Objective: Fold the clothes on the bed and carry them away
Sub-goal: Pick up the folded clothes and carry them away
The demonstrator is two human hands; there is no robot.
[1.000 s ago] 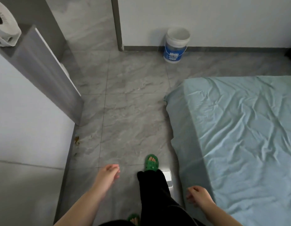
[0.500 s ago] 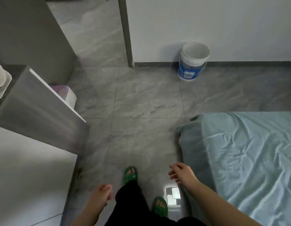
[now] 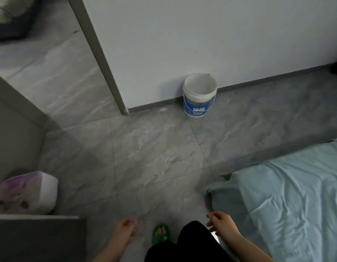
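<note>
Tiled floor (image 3: 145, 148): bed (image 3: 296, 195) lies beside right grip (image 3: 223, 225).

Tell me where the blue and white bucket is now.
Head view, upper centre: the bucket stands on the tiled floor against the white wall, just right of the door frame, beyond the corner of the bed.

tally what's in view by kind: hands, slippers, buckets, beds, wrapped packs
hands: 2 (left hand, right hand)
green slipper: 1
white and blue bucket: 1
bed: 1
purple and white pack: 1
total: 6
</note>
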